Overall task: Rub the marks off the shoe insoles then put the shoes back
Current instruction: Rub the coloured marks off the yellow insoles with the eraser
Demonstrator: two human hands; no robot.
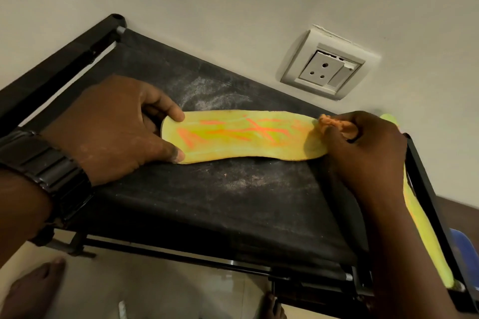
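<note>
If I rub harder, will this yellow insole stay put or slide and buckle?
The insole likely slides: it looks thin and light, and the left hand pins its heel. Probably flexible, so pushing toward that grip may buckle it. The dusty shelf likely gives little friction.

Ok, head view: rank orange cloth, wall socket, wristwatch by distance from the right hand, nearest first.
1. Orange cloth: pinched in the right hand.
2. Wall socket: on the wall, above that hand.
3. Wristwatch: far left, on the wrist of the left hand gripping the insole.

Dim warm light — soft shadows, wide-angle edge distortion.
</note>
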